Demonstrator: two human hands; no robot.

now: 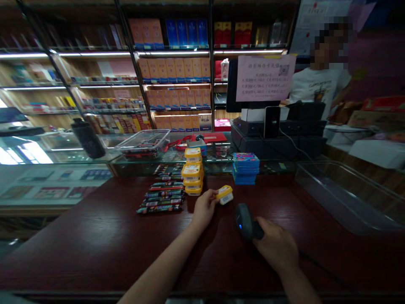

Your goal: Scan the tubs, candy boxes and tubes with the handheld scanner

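Observation:
My left hand (205, 206) pinches the left end of a small yellow-lidded tub (225, 195), tilted so that its barcode side faces me. In my right hand (278, 245) is a dark barcode scanner (244, 221) with a small blue light, its head just below and right of the tub. Left of the tub, more yellow tubs (193, 172) stand stacked. Beside that stack lie several dark, patterned slim packets (163, 196) in a row. A stack of blue boxes (246, 169) stands behind the held tub, to its right.
A clear plastic bin (344, 202) sits on the right of the dark red counter (95, 236). Behind are a clear tray (144, 143) of packets, a black bottle (87, 138), and a monitor (232, 86) bearing a pink sign. A person (319, 80) stands beyond at the right.

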